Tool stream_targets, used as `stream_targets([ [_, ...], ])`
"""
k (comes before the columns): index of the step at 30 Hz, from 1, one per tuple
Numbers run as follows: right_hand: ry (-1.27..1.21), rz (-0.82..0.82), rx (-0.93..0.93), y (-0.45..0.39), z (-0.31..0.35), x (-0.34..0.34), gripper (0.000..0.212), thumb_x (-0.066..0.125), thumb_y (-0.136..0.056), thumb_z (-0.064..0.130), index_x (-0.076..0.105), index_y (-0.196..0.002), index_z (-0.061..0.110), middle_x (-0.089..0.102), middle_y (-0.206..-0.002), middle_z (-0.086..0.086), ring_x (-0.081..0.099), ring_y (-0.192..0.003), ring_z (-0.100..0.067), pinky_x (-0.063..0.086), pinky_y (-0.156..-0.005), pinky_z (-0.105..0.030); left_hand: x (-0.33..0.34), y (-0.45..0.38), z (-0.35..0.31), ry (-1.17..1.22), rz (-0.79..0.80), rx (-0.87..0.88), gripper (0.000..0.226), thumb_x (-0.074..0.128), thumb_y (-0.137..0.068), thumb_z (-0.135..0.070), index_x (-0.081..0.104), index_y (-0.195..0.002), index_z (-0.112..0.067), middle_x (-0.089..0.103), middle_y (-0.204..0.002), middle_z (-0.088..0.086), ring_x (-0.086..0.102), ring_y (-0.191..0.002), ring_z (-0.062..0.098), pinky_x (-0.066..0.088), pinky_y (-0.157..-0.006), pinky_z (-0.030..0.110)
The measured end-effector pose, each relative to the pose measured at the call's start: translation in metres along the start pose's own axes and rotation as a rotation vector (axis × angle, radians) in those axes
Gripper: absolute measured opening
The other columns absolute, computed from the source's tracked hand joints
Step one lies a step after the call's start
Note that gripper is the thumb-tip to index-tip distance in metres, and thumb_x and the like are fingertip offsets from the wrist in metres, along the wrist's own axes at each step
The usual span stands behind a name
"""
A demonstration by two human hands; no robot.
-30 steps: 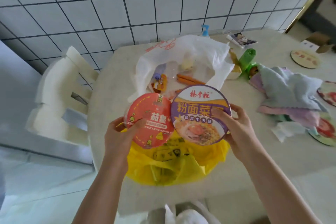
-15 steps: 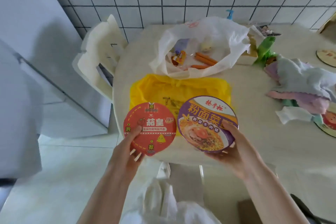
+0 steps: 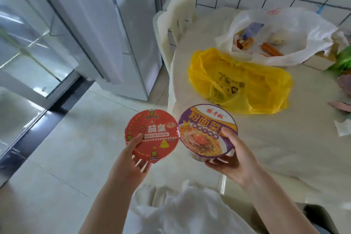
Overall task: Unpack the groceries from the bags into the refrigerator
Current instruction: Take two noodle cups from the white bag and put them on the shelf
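A: Left hand (image 3: 131,159) grip?
B: Closed on the red noodle bowl (image 3: 151,136); thumb on the lid, fingers under the rim.
A: Right hand (image 3: 230,156)?
B: Grip closed on the purple noodle bowl (image 3: 206,131), thumb over the lid edge. The two bowls are side by side, rims touching, held over the floor (image 3: 76,138) just off the table (image 3: 275,148) edge.
A: Bags?
B: Yellow bag (image 3: 241,81) lies flat on the table; white bag (image 3: 281,38) behind it, open, carrots (image 3: 270,49) and packets inside. Refrigerator (image 3: 106,24) stands to the left, beside a white chair (image 3: 176,21).
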State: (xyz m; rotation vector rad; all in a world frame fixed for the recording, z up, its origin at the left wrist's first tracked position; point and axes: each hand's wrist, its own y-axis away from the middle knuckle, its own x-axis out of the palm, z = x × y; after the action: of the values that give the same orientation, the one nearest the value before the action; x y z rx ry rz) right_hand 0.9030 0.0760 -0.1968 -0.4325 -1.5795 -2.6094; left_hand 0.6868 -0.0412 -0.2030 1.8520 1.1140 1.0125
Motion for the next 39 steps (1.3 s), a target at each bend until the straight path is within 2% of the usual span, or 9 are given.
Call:
stream_targets([
  [2, 0.072, 0.033, 0.024, 0.003, -0.02, 0.016, 0.052, 0.077, -0.069, 0.039, 0.064, -0.113, 0.014, 0.061, -0.113, -0.022, 0.059, -0.106, -0.036, 0.054, -0.085, -0.052, -0.029, 0.003, -0.005, 0.053, -0.023, -0.006, 0.056, 0.078, -0.074, -0.026, 0.054, -0.125, -0.017, 0.063, -0.116, 0.01, 0.06, -0.103, 0.025, 0.051, -0.087, 0.036],
  [5, 0.158, 0.07, 0.059, 0.009, -0.051, 0.049, 0.055, 0.078, -0.062, 0.04, 0.066, -0.11, 0.017, 0.061, -0.107, -0.021, 0.059, -0.099, -0.035, 0.053, -0.087, -0.052, -0.075, 0.009, -0.02, 0.088, -0.063, 0.002, 0.056, 0.077, -0.075, -0.027, 0.053, -0.125, -0.016, 0.063, -0.115, 0.01, 0.061, -0.103, 0.025, 0.05, -0.091, 0.035],
  [10, 0.272, 0.096, 0.091, 0.015, -0.114, 0.114, 0.043, 0.077, -0.07, 0.037, 0.066, -0.105, 0.017, 0.057, -0.098, -0.018, 0.056, -0.091, -0.032, 0.052, -0.089, -0.052, -0.165, 0.013, -0.055, 0.184, -0.111, 0.019, 0.061, 0.077, -0.073, -0.029, 0.053, -0.127, -0.016, 0.064, -0.116, 0.009, 0.06, -0.106, 0.025, 0.05, -0.093, 0.035],
  [16, 0.421, 0.175, 0.117, 0.024, -0.198, 0.198, 0.022, 0.072, -0.079, 0.031, 0.068, -0.092, 0.014, 0.067, -0.094, -0.019, 0.061, -0.098, -0.038, 0.049, -0.094, -0.056, -0.269, 0.013, -0.115, 0.247, -0.207, 0.05, 0.055, 0.076, -0.076, -0.027, 0.052, -0.125, -0.016, 0.063, -0.116, 0.008, 0.059, -0.105, 0.024, 0.048, -0.097, 0.035],
  [19, 0.439, 0.186, 0.162, 0.023, -0.227, 0.231, 0.032, 0.075, -0.072, 0.033, 0.068, -0.095, 0.011, 0.067, -0.099, -0.022, 0.063, -0.099, -0.037, 0.05, -0.094, -0.053, -0.3, 0.009, -0.144, 0.279, -0.233, 0.093, 0.055, 0.076, -0.076, -0.027, 0.052, -0.124, -0.016, 0.064, -0.113, 0.007, 0.06, -0.106, 0.024, 0.049, -0.096, 0.035],
  [23, 0.406, 0.186, 0.209, 0.018, -0.247, 0.269, 0.044, 0.079, -0.07, 0.035, 0.067, -0.104, 0.01, 0.06, -0.11, -0.025, 0.062, -0.101, -0.038, 0.052, -0.091, -0.049, -0.322, 0.0, -0.175, 0.348, -0.257, 0.128, 0.056, 0.077, -0.076, -0.028, 0.051, -0.124, -0.017, 0.064, -0.114, 0.007, 0.06, -0.107, 0.024, 0.048, -0.099, 0.036],
  [31, 0.601, 0.217, 0.107, -0.014, -0.234, 0.35, 0.027, 0.069, -0.081, 0.036, 0.066, -0.094, 0.013, 0.065, -0.097, -0.021, 0.063, -0.096, -0.035, 0.048, -0.098, -0.051, -0.326, -0.037, -0.242, 0.402, -0.28, 0.112, 0.061, 0.077, -0.076, -0.031, 0.05, -0.128, -0.018, 0.063, -0.116, 0.008, 0.059, -0.107, 0.025, 0.05, -0.093, 0.036],
  [36, 0.637, 0.261, 0.02, -0.052, -0.215, 0.416, 0.061, 0.075, -0.068, 0.042, 0.057, -0.119, 0.014, 0.067, -0.105, -0.017, 0.066, -0.09, -0.031, 0.058, -0.077, -0.045, -0.308, -0.073, -0.304, 0.4, -0.301, 0.144, 0.06, 0.078, -0.076, -0.03, 0.051, -0.127, -0.018, 0.064, -0.116, 0.008, 0.061, -0.104, 0.024, 0.05, -0.091, 0.034],
  [39, 0.637, 0.314, -0.013, -0.067, -0.193, 0.461, 0.066, 0.075, -0.061, 0.043, 0.058, -0.118, 0.015, 0.07, -0.103, -0.014, 0.067, -0.09, -0.03, 0.058, -0.08, -0.045, -0.292, -0.092, -0.348, 0.414, -0.296, 0.176, 0.061, 0.079, -0.075, -0.031, 0.051, -0.128, -0.018, 0.064, -0.116, 0.008, 0.061, -0.104, 0.023, 0.051, -0.092, 0.034],
])
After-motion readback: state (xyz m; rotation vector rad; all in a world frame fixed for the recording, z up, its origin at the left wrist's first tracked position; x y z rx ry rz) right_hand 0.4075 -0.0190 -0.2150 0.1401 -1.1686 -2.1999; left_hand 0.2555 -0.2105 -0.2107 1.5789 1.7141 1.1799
